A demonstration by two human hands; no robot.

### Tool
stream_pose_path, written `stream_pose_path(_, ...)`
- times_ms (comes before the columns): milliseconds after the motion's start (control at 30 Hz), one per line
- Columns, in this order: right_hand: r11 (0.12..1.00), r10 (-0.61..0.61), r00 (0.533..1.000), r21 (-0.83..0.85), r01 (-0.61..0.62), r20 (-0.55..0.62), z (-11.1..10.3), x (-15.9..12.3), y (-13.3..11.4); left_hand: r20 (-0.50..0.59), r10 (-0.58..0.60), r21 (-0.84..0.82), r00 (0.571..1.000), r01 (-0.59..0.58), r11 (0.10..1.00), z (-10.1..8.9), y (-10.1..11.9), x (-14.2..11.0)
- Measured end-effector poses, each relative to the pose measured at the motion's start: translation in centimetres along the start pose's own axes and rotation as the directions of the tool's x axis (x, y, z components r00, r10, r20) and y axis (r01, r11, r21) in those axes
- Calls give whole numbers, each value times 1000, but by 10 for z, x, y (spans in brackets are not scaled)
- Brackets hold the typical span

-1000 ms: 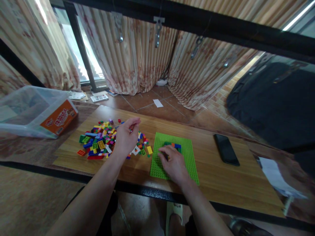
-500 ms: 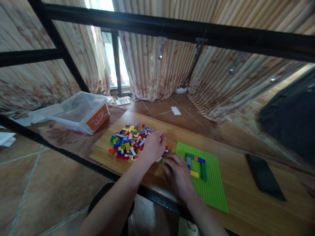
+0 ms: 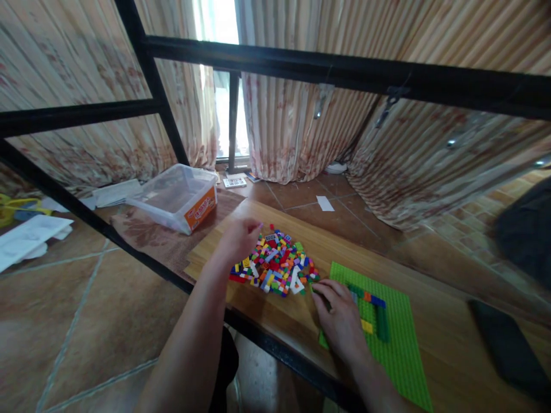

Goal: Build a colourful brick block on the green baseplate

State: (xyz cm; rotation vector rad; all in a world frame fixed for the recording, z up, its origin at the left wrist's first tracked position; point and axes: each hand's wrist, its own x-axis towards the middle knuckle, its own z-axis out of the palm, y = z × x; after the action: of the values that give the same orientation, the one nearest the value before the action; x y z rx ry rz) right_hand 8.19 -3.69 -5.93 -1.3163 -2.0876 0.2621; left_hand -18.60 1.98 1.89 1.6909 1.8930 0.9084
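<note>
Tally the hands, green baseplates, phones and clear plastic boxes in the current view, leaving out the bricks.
Hands: 2 (left hand, right hand)
Green baseplate: 1
Phone: 1
Clear plastic box: 1
Total: 5

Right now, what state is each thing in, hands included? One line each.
Left hand: fingers curled at the pile's far left; grip unclear.
Right hand: fingers bent, over the baseplate's left edge; grip unclear.
Toy brick pile: loose, heaped.
Green baseplate: flat, partly built on.
Brick outline: set on the baseplate, partly hidden.
Clear storage bin: upright, open-topped.
Smartphone: lying flat, dark.
Curtains: hanging, bright gap between.
</note>
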Motion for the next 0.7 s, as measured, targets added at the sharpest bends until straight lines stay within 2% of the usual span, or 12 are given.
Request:
stream_pose_path(133,999,30,999,37,-29,-21,-4,-1,-2,-72,-125,130,990,133,982,-24,-31,2)
stream_pose_path(233,998,37,999,52,-36,-28,-5,-1,-3,-34,-156,234,987,159,959,-28,-41,2)
stream_pose_path(400,997,47,998,62,-45,-42,-5,-1,-3,46,-63,285,997,47,957,-20,-31,0)
stream_pose_path(567,996,48,998,76,-45,-46,-4,-1,-2,0,-9,331,1000,9,944,-5,-26,7)
stream_pose_path(700,995,52,998,85,-48,-44,-6,0,-2,26,63,371,998,-68,926,11,-29,16)
